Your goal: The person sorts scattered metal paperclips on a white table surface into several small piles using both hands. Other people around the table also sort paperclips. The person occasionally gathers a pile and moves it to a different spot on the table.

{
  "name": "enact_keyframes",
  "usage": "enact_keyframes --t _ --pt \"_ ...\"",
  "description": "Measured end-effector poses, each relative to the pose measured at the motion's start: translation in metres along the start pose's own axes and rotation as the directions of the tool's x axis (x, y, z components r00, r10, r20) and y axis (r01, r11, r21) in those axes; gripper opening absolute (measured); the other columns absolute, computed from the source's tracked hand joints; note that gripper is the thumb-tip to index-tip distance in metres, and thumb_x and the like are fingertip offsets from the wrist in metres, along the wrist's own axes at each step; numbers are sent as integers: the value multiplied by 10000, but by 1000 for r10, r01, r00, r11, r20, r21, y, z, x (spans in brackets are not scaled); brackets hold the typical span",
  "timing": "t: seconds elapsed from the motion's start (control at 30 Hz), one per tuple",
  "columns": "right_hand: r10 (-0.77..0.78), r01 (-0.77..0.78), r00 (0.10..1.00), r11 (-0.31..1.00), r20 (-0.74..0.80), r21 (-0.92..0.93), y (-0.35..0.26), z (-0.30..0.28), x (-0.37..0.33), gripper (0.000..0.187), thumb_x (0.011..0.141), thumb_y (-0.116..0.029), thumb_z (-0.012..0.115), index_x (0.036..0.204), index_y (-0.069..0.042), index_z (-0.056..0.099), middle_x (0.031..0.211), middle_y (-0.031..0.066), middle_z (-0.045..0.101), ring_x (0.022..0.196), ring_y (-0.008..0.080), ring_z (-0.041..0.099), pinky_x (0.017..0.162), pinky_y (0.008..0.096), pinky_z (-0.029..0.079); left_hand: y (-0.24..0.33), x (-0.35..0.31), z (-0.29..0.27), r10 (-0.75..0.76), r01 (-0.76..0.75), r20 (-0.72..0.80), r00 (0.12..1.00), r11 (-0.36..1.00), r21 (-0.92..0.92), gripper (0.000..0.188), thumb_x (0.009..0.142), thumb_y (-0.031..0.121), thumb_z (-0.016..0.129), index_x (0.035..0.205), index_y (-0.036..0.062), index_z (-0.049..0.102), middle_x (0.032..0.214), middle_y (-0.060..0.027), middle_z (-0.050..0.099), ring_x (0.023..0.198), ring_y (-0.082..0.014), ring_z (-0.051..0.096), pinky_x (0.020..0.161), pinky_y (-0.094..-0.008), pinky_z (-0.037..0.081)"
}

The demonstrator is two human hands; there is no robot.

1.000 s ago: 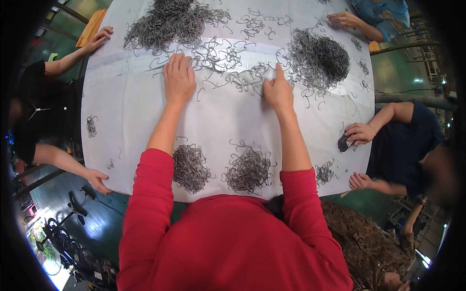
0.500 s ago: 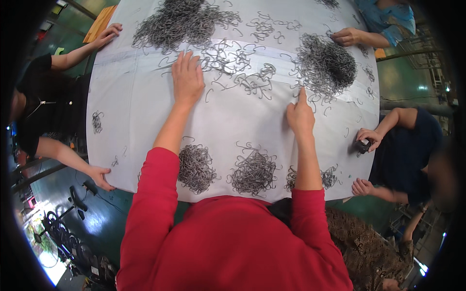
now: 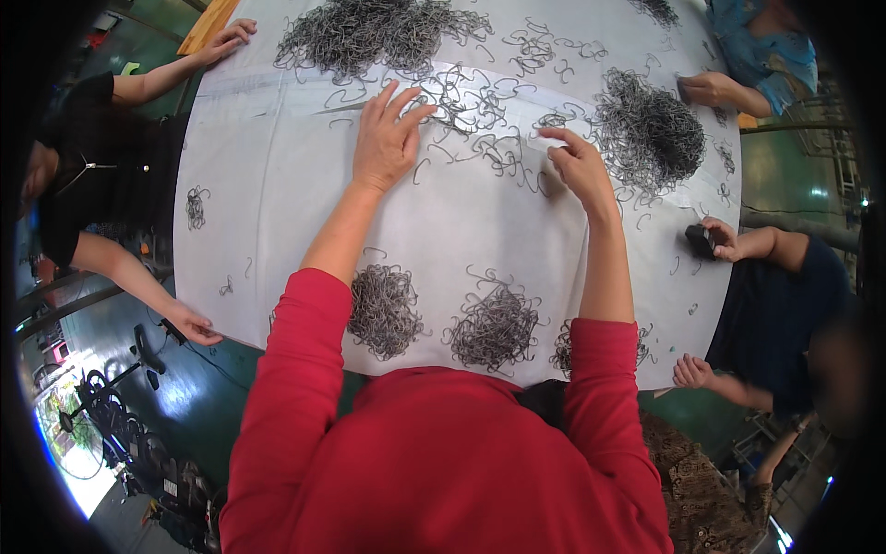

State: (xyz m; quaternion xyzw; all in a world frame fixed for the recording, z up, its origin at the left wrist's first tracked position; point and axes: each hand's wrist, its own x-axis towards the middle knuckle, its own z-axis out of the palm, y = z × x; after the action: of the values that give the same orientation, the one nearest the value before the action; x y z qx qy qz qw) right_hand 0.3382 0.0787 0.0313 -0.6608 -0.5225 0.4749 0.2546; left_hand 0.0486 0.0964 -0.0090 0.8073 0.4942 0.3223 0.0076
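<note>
Dark bent metal hooks lie in heaps and scattered on the white-covered table. My left hand is open, its fingers spread over the near side of the loose hooks, just below the big far heap. My right hand hovers at the right end of that scatter. Its index finger stretches left, apart from the thumb; the other fingers are curled and partly hidden, and nothing shows in its grip. The large right heap lies just beyond it.
Two small hook heaps, a left one and a right one, sit along the near edge; my right sleeve partly covers another. Co-workers' hands rest at both sides. One at the right holds a small black object. A small hook cluster lies left.
My left hand has spread its fingers and shifted slightly right in the picture. My right hand has swung from pointing at the right heap to pointing left. The whole view has shifted slightly.
</note>
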Motion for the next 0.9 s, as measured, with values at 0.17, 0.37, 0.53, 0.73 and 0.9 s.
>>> enact_keyframes --t 0.17,0.37,0.53,0.73,0.9 --pt "40 -44 980 999 193 18 -4 11 -4 313 808 -86 533 1094 -77 660 636 -56 454 571 41 385 521 189 313 1 -2 3 1 -2 44 999 1000 20 289 811 63 527 1055 184 626 1264 -51 503 1267 -305 376 1027 -475 299" --pt "-3 6 997 999 -79 33 3 -10 6 238 837 -129 565 1035 -51 670 638 -32 502 567 59 432 517 225 344 -1 -1 8 -65 66 -45 997 998 15 297 806 72 540 1091 146 581 1249 -55 502 1266 -299 383 1015 -488 308" --pt "-207 142 964 933 -170 -330 -5 -1 26 219 803 -212 605 942 -69 694 713 81 641 654 181 600 612 304 457 -3 -2 7 -58 59 -52 997 998 11 286 806 80 544 1086 131 575 1241 -58 501 1259 -298 389 1009 -480 316" --pt "-178 222 974 670 137 -708 -30 5 62 200 758 -264 634 857 -103 700 788 87 676 733 257 631 658 361 482 -2 -2 8 -62 63 -61 996 998 7 283 802 73 551 1079 121 587 1235 -58 515 1249 -291 408 1007 -443 329" --pt "66 -62 971 998 229 -27 -39 -10 45 146 801 -210 618 744 -77 607 664 -31 505 552 116 422 515 266 338 -4 -4 10 -49 50 -82 995 999 11 259 808 96 546 1064 115 580 1224 -66 508 1251 -285 399 1000 -465 329"
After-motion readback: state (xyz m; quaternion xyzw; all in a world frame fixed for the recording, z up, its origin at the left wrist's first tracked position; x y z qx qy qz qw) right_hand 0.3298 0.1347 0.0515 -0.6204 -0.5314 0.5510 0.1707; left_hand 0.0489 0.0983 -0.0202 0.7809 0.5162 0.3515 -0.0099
